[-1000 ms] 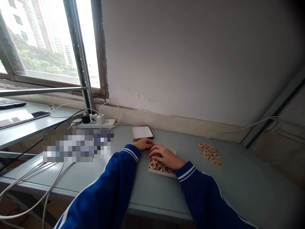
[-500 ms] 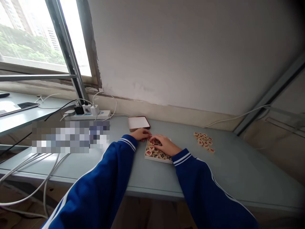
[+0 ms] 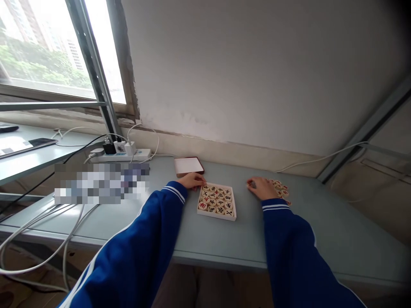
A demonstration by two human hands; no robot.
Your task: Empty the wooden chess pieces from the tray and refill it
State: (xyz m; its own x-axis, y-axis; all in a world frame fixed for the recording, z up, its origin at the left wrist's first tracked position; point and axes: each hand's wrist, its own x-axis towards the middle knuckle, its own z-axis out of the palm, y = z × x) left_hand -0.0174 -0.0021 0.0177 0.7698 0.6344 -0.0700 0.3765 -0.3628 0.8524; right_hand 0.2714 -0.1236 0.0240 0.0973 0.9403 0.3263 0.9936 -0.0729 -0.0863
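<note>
Square white box (image 3: 216,216), round cream pieces (image 3: 220,210) rowed inside; left hand (image 3: 192,181) at far-left corner, apparently steadying; right hand (image 3: 263,188) beside loose red-marked cream discs (image 3: 282,187); both grips indeterminable.

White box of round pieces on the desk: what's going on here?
A person in blue sleeves is at the desk. The left hand is at the far left corner of the white box, which holds rows of round pieces. The right hand is beside loose red-marked pieces, partly hiding them; whether it holds anything is unclear. What looks like a lid lies just beyond the left hand.
</note>
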